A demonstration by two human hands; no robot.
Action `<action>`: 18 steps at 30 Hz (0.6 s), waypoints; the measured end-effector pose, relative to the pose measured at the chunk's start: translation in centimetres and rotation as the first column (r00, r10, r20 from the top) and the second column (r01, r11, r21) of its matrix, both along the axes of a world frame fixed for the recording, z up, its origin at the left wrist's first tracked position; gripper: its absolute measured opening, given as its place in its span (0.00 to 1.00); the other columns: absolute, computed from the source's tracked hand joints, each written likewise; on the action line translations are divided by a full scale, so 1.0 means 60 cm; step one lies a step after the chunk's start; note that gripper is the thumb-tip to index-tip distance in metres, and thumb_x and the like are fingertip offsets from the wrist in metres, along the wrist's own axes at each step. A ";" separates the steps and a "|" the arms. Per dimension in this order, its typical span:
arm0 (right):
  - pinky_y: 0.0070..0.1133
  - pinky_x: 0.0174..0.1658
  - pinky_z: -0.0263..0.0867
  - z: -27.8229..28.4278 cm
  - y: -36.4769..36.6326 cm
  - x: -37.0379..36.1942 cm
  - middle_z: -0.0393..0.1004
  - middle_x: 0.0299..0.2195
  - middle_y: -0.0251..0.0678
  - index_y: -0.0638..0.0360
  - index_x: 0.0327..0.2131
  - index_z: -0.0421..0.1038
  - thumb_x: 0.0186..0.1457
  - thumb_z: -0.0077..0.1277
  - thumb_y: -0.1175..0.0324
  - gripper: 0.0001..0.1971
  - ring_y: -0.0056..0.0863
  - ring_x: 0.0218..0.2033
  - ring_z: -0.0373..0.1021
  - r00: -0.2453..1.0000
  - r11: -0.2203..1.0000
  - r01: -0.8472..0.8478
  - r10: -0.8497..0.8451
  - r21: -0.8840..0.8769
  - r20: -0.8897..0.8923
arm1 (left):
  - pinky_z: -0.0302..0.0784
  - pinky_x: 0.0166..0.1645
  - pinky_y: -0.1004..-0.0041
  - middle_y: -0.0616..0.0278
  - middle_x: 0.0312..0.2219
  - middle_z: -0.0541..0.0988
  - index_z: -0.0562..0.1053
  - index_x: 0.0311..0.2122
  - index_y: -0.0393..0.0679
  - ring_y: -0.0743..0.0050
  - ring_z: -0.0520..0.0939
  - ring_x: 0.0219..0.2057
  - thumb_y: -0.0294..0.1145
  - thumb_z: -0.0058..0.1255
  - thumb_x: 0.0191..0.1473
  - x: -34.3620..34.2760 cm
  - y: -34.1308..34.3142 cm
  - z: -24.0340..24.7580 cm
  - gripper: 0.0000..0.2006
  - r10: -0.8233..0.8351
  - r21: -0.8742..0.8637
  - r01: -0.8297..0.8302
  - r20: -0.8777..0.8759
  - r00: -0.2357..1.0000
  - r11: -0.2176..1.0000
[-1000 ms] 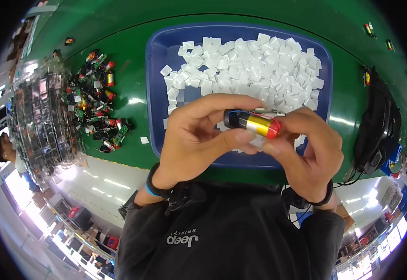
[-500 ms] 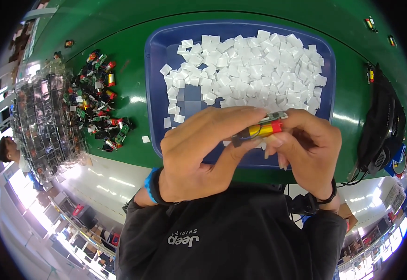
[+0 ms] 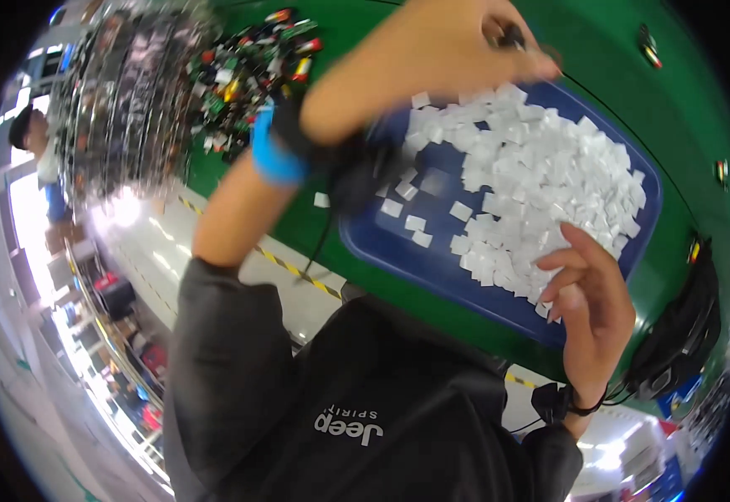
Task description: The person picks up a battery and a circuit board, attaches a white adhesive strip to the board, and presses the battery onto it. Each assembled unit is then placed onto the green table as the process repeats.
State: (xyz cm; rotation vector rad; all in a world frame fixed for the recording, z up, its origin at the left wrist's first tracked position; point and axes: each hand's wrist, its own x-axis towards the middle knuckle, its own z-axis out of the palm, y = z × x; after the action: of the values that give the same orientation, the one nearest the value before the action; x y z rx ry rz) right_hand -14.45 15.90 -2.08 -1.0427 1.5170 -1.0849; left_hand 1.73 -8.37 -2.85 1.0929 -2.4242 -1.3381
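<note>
The left hand's fingers (image 3: 507, 42) pinch a small dark piece, no longer over the tray (image 3: 381, 243) but lifted toward the pile (image 3: 248, 67) of small coloured cylinders on the green worktop (image 3: 658, 125). The right hand (image 3: 591, 309) has let go, fingers loosely curled and empty, beside the white squares (image 3: 540, 184); the gold cylinder is out of sight.

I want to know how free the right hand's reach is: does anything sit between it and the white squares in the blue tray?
Nothing visible does. The right hand hovers open at the near right corner of the blue tray, its fingertips right at the edge of the pile of white squares, with no object between.
</note>
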 end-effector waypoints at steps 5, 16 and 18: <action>0.15 0.32 0.64 0.011 0.001 -0.006 0.77 0.36 0.38 0.68 0.52 0.70 0.58 0.53 0.71 0.19 0.17 0.30 0.70 0.983 0.981 -0.175 0.179 0.087 -0.042 | 0.73 0.33 0.58 0.45 0.26 0.80 0.76 0.39 0.33 0.48 0.80 0.27 0.42 0.59 0.54 0.080 -0.170 -0.086 0.18 0.069 -0.646 0.003 0.085 0.994 0.763; 0.15 0.33 0.64 -0.009 -0.001 -0.033 0.79 0.33 0.37 0.64 0.45 0.75 0.49 0.57 0.81 0.17 0.18 0.27 0.70 0.977 0.976 -0.212 0.214 0.050 -0.023 | 0.72 0.36 0.63 0.51 0.30 0.77 0.75 0.37 0.39 0.52 0.78 0.32 0.27 0.58 0.51 0.260 -0.077 0.002 0.08 0.177 -0.752 0.223 0.411 0.894 0.620; 0.16 0.34 0.64 -0.002 -0.006 -0.031 0.78 0.32 0.37 0.65 0.45 0.75 0.50 0.56 0.80 0.15 0.19 0.29 0.71 0.972 0.970 -0.234 0.236 0.066 -0.017 | 0.72 0.37 0.63 0.52 0.29 0.77 0.74 0.37 0.39 0.53 0.78 0.32 0.27 0.58 0.51 0.261 -0.079 0.002 0.08 0.126 -0.743 0.243 0.402 0.907 0.624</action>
State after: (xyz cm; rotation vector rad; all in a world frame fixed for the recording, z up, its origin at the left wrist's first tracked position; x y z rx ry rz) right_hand -16.30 15.54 -2.21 -1.1623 1.3977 -0.8558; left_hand 17.38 -13.10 -2.71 1.0809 -2.8575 0.1047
